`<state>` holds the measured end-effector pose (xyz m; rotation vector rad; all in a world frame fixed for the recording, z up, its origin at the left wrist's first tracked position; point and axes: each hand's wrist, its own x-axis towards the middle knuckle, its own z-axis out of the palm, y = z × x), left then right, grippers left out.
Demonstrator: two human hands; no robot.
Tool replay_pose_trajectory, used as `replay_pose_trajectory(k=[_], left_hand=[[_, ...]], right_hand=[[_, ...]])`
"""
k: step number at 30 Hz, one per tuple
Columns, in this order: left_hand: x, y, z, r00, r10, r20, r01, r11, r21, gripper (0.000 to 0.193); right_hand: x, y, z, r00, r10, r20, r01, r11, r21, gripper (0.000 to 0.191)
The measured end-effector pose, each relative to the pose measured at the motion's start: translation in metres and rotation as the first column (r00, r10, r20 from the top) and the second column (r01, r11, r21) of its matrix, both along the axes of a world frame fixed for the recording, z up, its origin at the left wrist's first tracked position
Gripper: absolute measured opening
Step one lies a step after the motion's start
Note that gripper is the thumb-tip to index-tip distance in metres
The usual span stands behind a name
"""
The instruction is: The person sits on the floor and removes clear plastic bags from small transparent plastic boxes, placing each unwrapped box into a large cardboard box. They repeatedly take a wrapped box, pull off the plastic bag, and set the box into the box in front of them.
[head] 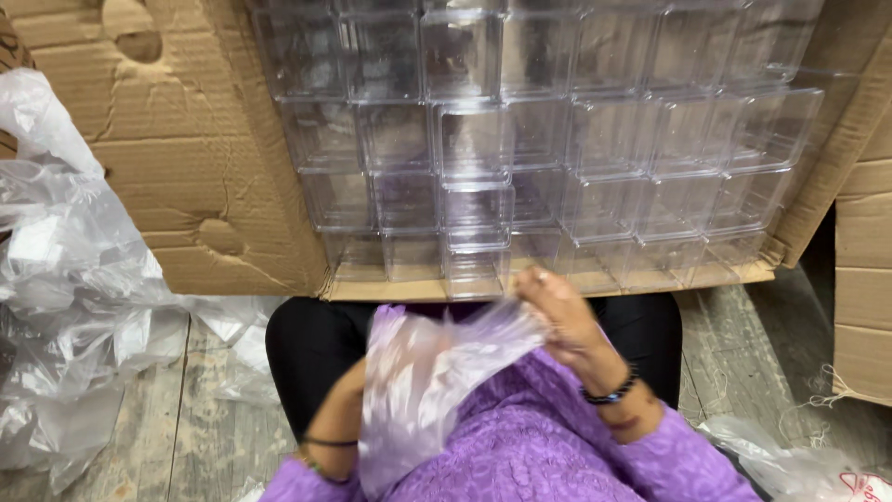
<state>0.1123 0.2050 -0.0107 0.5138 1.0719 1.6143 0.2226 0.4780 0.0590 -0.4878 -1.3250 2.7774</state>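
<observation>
Worn grey floorboards (pixel 195 409) are seen beneath the seated person, whose black-clad knees are drawn up close to a large cardboard box (pixel 195 186) lying open on its side. Inside the box, clear plastic containers (pixel 576 158) are stacked in tight rows, their open faces turned toward the camera. Loose, crumpled clear plastic sheeting (pixel 65 279) is heaped on the floor at the left, and another cardboard carton (pixel 864 270) is seen at the right edge. A white plastic bag (pixel 799 469) lies at the lower right.

A thin clear plastic bag (pixel 423 381) is held in front of the purple garment, just below the box's lower edge. The right hand (pixel 557 316) is raised and closed on the bag's upper corner, pinching the film between fingers and thumb; a dark beaded bracelet (pixel 609 392) is worn at its wrist. The left hand (pixel 348 390) is mostly hidden behind the bag, so its grip cannot be told with certainty, though the film is draped over it and appears to be gathered there. The hands are kept apart, with the bag stretched between them and blurred.
</observation>
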Motion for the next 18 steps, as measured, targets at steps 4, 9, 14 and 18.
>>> replay_pose_trajectory(k=[4,9,14,18], left_hand=[[-0.041,-0.034,0.023,0.994,-0.079,0.071,0.066,0.984,0.163,0.027],[-0.131,0.045,0.054,0.919,0.235,-0.317,-0.215,0.972,0.096,0.035],[-0.202,0.175,0.051,0.500,0.601,-0.623,-0.693,0.709,0.129,0.048],[-0.215,0.193,0.029,0.643,0.692,-0.328,-0.738,0.675,-0.023,0.014]], right_hand=[[0.010,0.036,0.040,0.914,0.404,0.036,-0.384,0.832,0.401,0.032],[-0.063,0.065,0.058,0.992,0.084,-0.093,0.051,0.402,0.914,0.026],[-0.183,0.085,0.043,0.826,-0.269,-0.496,0.495,-0.075,0.866,0.021],[-0.204,0.081,0.023,0.820,-0.450,-0.354,0.530,0.362,0.767,0.037]])
